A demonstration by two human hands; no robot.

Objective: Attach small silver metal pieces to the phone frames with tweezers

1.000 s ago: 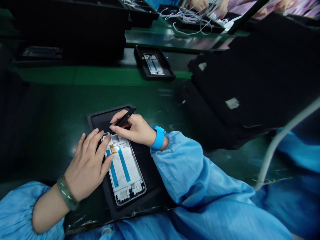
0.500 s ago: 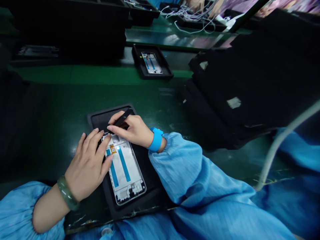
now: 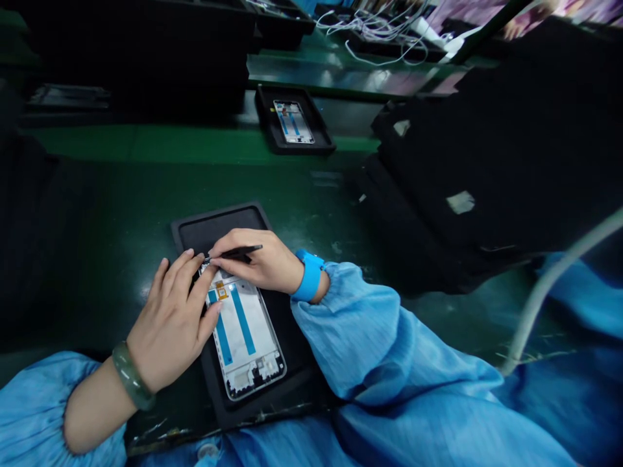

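My left hand (image 3: 170,318) lies over the left edge of a smartphone frame (image 3: 243,340), its fingertips near the top corner. The frame sits face up with a white back, blue strips and a small orange-yellow part (image 3: 221,290). My right hand (image 3: 257,261) pinches slim black tweezers (image 3: 238,251), whose tip is at the frame's top edge, close to my left fingers. Beneath the frame lies a black rubber tray (image 3: 214,227). A blue wrist strap (image 3: 309,275) circles my right wrist.
Farther back on the green bench stands a second black tray (image 3: 267,123) holding another phone frame (image 3: 293,122). Dark stacked mats (image 3: 487,155) rise on the right, and dark stacks (image 3: 131,58) at the back left. A pale cable (image 3: 545,292) curves at right; tangled white wires (image 3: 374,26) lie beyond.
My right hand has swung the tweezers from pointing up and right to nearly level, bringing the tip down to the frame's top edge. My left hand stays put.
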